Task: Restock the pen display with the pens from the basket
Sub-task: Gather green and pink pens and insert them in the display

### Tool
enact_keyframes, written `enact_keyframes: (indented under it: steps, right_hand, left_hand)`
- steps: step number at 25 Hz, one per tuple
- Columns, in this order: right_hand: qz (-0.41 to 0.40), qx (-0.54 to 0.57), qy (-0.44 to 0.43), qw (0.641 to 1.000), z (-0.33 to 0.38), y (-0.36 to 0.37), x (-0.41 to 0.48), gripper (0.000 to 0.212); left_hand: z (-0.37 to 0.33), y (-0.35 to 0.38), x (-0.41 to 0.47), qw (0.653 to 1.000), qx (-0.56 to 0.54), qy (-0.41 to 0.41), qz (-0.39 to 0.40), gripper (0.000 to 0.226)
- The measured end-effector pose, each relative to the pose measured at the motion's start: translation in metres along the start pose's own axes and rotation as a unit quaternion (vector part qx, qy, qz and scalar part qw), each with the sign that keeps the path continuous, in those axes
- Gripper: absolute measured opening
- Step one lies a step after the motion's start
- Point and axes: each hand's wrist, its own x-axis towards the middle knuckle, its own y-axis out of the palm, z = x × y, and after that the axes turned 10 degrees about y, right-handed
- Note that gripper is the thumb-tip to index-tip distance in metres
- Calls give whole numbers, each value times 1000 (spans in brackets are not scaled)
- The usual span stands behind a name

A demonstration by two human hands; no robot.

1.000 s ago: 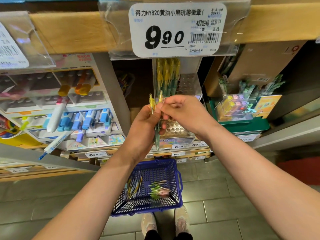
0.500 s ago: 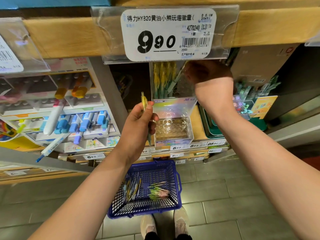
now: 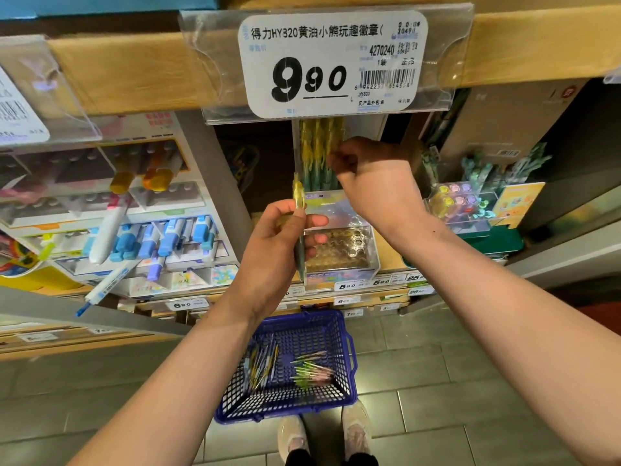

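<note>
My left hand (image 3: 272, 250) grips one pen (image 3: 298, 227) with a yellow top and green barrel, held upright in front of the clear pen display (image 3: 366, 260). The display's front rows of holes are bare. A row of yellow-topped pens (image 3: 319, 153) stands at its back. My right hand (image 3: 373, 176) is raised to that row, its fingertips pinched at the rightmost pen; motion blur hides the exact grip. On the floor below sits the blue basket (image 3: 349, 351), holding two loose heaps of pens (image 3: 311, 373).
A wooden shelf edge with a large 9.90 price tag (image 3: 332, 62) hangs just above the display. A marker rack (image 3: 144, 237) stands left, a green tray of novelty pens (image 3: 470, 210) right. My feet (image 3: 322, 435) are behind the basket on grey tiles.
My right hand took one pen from the left hand, lifted it to the back row and has now come down and left at that row. The left hand keeps one pen.
</note>
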Motion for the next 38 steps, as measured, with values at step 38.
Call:
enact_keyframes:
  steps: [38]
  right_hand:
    - [4, 119, 54, 991, -24, -3, -4, 13]
  left_hand:
    - [9, 0, -3, 999, 8, -45, 0, 16]
